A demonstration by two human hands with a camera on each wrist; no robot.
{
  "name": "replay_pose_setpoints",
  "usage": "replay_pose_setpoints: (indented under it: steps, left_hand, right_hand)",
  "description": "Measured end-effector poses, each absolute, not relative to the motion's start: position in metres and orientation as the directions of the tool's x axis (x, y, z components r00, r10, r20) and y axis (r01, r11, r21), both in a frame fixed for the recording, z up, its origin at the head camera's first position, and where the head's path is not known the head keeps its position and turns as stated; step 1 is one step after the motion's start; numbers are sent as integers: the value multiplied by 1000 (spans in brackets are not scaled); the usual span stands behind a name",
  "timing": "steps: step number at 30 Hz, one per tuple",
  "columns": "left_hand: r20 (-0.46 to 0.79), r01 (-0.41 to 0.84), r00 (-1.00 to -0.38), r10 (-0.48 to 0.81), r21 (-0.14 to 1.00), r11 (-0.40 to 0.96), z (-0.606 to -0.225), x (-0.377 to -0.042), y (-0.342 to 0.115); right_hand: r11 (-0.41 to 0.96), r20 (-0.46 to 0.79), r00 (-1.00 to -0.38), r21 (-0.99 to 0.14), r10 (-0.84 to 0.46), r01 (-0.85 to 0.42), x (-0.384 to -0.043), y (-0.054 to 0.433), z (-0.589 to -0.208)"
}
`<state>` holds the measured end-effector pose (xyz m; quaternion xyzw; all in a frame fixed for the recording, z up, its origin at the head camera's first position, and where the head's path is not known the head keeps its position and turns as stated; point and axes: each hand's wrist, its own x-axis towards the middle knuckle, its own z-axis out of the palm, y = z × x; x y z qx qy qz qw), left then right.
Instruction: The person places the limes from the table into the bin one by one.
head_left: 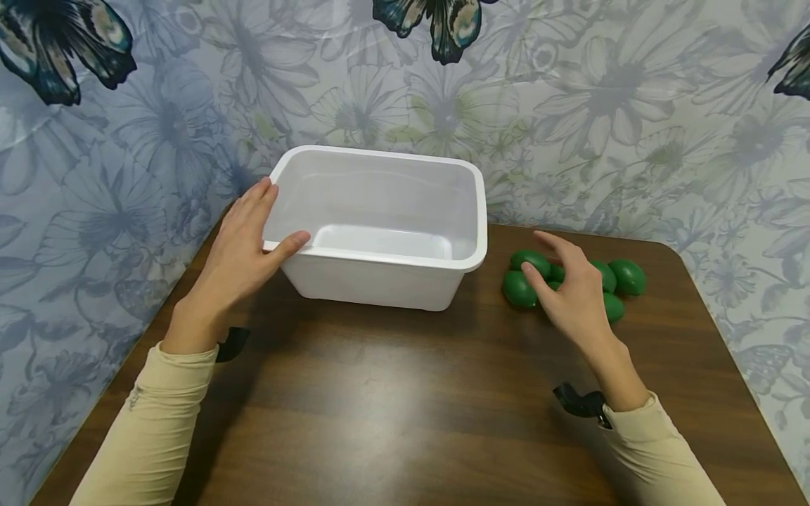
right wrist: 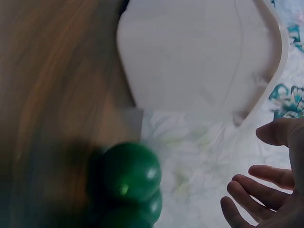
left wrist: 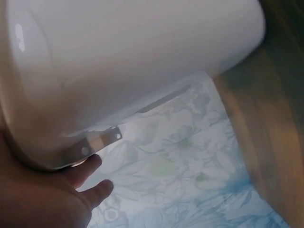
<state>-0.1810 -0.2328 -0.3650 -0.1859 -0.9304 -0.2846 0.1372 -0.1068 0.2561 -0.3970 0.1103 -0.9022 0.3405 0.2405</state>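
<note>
A white plastic bin stands upright on the brown table, its inside bare. My left hand holds its left end, with the thumb over the rim and the fingers along the outside. In the left wrist view, fingertips reach past the bin's edge. To the right lies a cluster of several smooth, glossy green egg-shaped things, whose exact kind I cannot tell. Above them is my right hand, thumb and fingers spread, hiding part of the cluster. The right wrist view shows a green piece apart from the fingers.
The wooden table ends at the back near the bin and the green pieces. Behind it and on both sides hangs a pale blue floral cloth with dark butterflies. Dark straps are on both wrists.
</note>
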Motion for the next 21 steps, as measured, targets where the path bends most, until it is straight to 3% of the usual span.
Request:
replay_pose_setpoints:
  steps: [12, 21]
  left_hand:
    - [341, 361, -927, 153, 711, 603, -373, -179, -241]
    - [339, 351, -933, 122, 783, 514, -382, -179, -241]
  right_hand:
    - [817, 429, -903, -524, 8, -242, -89, 317, -414]
    - [846, 353, -933, -515, 66, -135, -75, 349, -425]
